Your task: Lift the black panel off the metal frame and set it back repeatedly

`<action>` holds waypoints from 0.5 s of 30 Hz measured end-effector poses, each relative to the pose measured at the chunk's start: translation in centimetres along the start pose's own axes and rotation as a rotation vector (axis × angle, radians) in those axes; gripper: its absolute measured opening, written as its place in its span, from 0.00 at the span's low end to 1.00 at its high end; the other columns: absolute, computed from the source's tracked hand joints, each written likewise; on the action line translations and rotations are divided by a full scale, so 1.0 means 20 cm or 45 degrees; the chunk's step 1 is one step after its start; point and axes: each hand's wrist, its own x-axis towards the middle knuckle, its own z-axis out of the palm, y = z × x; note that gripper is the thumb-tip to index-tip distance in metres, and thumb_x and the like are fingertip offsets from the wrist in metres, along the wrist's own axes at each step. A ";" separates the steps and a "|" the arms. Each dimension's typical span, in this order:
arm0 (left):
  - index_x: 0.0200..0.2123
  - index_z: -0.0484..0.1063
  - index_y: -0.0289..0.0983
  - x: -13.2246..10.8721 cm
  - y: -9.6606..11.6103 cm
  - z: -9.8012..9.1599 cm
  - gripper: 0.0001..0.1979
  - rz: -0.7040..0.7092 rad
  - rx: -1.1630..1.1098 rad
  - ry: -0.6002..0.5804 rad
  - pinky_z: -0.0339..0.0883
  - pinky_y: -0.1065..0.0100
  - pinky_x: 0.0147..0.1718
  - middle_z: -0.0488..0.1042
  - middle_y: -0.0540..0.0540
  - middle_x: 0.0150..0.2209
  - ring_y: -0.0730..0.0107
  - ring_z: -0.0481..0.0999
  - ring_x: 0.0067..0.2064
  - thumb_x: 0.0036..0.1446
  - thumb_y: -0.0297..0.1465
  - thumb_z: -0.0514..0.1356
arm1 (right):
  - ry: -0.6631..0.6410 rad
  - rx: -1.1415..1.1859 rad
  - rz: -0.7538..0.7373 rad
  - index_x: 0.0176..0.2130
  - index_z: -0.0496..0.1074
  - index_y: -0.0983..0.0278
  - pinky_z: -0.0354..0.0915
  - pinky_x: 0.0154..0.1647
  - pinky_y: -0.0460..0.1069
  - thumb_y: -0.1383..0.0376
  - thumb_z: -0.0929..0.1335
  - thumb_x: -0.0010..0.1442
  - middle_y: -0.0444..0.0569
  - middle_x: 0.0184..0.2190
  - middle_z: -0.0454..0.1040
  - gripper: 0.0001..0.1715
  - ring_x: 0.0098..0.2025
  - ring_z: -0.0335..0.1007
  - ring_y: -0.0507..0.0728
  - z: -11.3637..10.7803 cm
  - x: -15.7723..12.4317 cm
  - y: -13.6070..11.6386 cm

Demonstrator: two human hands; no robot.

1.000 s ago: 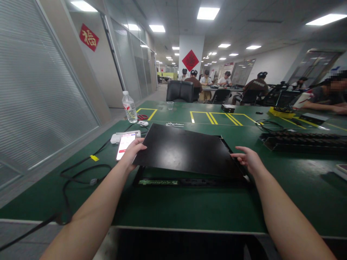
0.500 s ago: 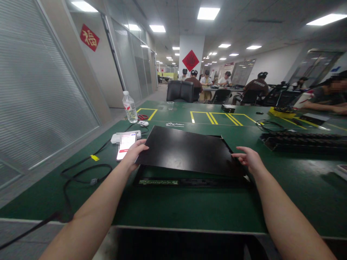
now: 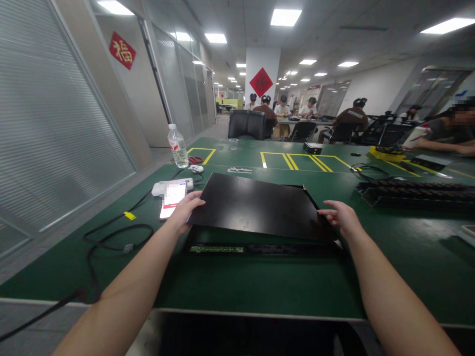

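A thin, glossy black panel is held tilted above a black frame on the green table. A strip of green circuit board shows along the frame's near side. At the panel's left edge my left hand is closed, thumb on top and the other fingers mostly hidden beneath. On the opposite side my right hand pinches the right edge with bent fingers, while one finger points out above it. The panel covers most of the frame's inside.
Left of the panel lie a lit phone, a white power strip and a black cable. A water bottle, red-handled scissors and calipers are farther back. Black ridged parts lie right; people sit beyond.
The panel and my left hand have shifted very slightly to the right. My right hand stays in nearly the same place.
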 end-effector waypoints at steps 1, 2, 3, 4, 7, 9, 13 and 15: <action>0.42 0.75 0.36 -0.01 0.00 0.00 0.22 -0.007 0.007 0.000 0.71 0.67 0.27 0.80 0.47 0.29 0.63 0.79 0.28 0.37 0.25 0.68 | -0.004 -0.004 -0.001 0.39 0.71 0.63 0.48 0.14 0.43 0.63 0.69 0.54 0.56 0.23 0.77 0.11 0.18 0.58 0.51 0.00 0.00 0.00; 0.41 0.75 0.37 -0.01 0.01 0.01 0.22 -0.012 0.013 0.003 0.71 0.67 0.27 0.80 0.47 0.29 0.63 0.79 0.29 0.38 0.25 0.67 | -0.006 -0.011 -0.001 0.38 0.71 0.63 0.48 0.14 0.43 0.63 0.69 0.54 0.56 0.23 0.77 0.10 0.18 0.59 0.51 0.00 0.00 0.00; 0.41 0.75 0.37 -0.02 0.01 0.01 0.21 -0.019 0.019 0.006 0.71 0.67 0.27 0.80 0.47 0.29 0.63 0.79 0.29 0.38 0.25 0.67 | -0.006 -0.017 0.001 0.38 0.71 0.63 0.49 0.14 0.43 0.63 0.69 0.53 0.56 0.23 0.78 0.10 0.18 0.59 0.51 0.00 0.00 0.00; 0.40 0.75 0.37 -0.02 0.02 0.01 0.21 -0.023 0.024 0.010 0.71 0.67 0.27 0.80 0.47 0.29 0.62 0.80 0.29 0.38 0.25 0.67 | -0.003 -0.020 0.002 0.38 0.71 0.63 0.49 0.14 0.44 0.63 0.69 0.53 0.56 0.23 0.78 0.10 0.18 0.59 0.51 0.00 0.00 0.00; 0.40 0.76 0.37 -0.02 0.02 0.02 0.20 -0.032 0.033 0.016 0.70 0.68 0.26 0.80 0.48 0.29 0.63 0.79 0.28 0.38 0.24 0.67 | 0.005 -0.018 -0.002 0.38 0.71 0.63 0.49 0.14 0.44 0.63 0.69 0.53 0.56 0.23 0.78 0.10 0.18 0.59 0.51 0.00 0.00 0.01; 0.40 0.75 0.37 -0.02 0.02 0.02 0.21 -0.034 0.035 0.024 0.70 0.68 0.26 0.80 0.47 0.29 0.63 0.79 0.28 0.38 0.24 0.67 | 0.004 -0.017 -0.009 0.38 0.71 0.63 0.48 0.14 0.43 0.63 0.69 0.53 0.56 0.23 0.78 0.11 0.18 0.58 0.51 0.00 0.00 0.01; 0.41 0.76 0.37 -0.01 0.01 0.01 0.21 -0.040 0.035 0.022 0.70 0.68 0.26 0.80 0.48 0.29 0.63 0.79 0.28 0.38 0.24 0.67 | -0.003 -0.047 -0.041 0.37 0.71 0.63 0.48 0.14 0.43 0.63 0.69 0.53 0.55 0.23 0.78 0.10 0.18 0.58 0.50 0.00 0.00 0.01; 0.40 0.76 0.37 -0.01 0.01 0.01 0.21 -0.043 0.031 -0.001 0.71 0.68 0.26 0.80 0.48 0.29 0.63 0.79 0.28 0.38 0.24 0.67 | -0.004 -0.080 -0.059 0.37 0.71 0.63 0.49 0.15 0.43 0.63 0.70 0.52 0.54 0.23 0.78 0.10 0.18 0.59 0.51 0.00 0.00 0.02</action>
